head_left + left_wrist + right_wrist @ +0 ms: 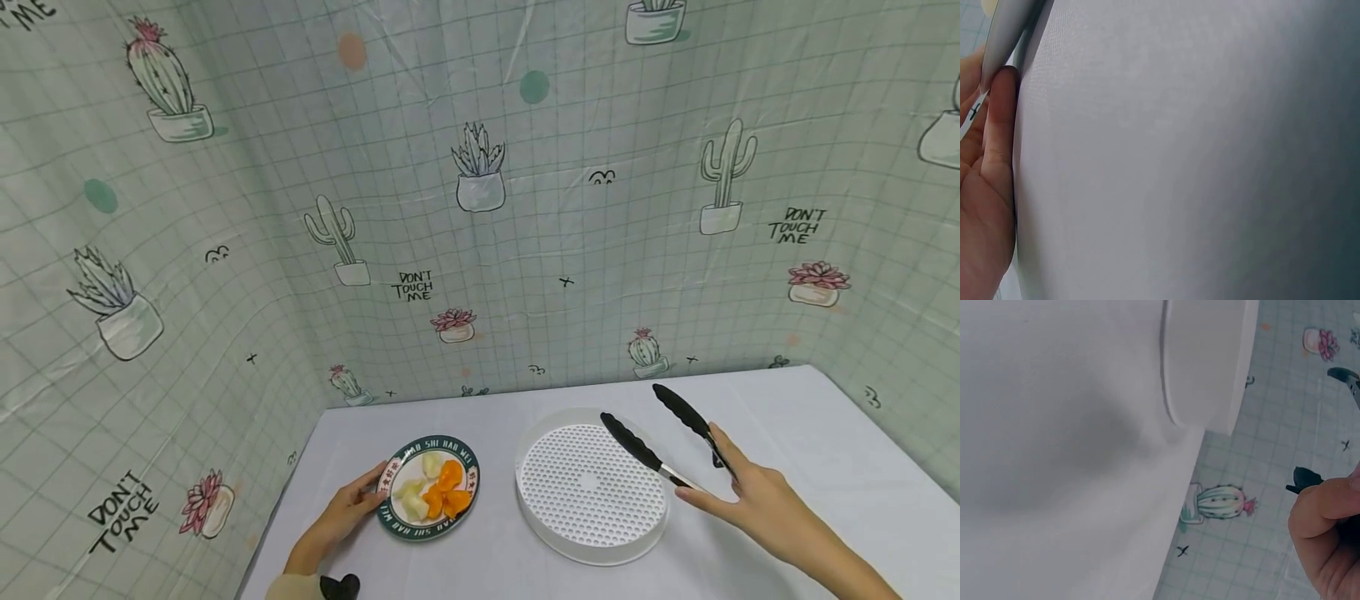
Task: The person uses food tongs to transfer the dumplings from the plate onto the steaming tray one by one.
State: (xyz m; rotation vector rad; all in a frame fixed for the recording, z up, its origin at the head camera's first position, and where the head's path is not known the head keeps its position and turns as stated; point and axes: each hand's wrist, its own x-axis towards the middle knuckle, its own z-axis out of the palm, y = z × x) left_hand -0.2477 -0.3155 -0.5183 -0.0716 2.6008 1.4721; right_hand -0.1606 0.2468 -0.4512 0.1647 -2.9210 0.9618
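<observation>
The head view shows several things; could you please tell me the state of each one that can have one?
Tongs: open, tips apart, held in the right hand.
Plate: face up, bearing food, its rim held by the left hand.
Orange pieces: separate, lying on the plate.
Pale pieces: also on the plate.
Tray: resting on the table, perforated surface showing.
Wall cloth: hung up, creased.

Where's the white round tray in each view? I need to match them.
Head: the white round tray sits low, right of centre, left of the right hand.
Left wrist: not in it.
Right wrist: its side wall shows at the top, just right of centre.
Shared landmark: the white tabletop, in all three.
</observation>
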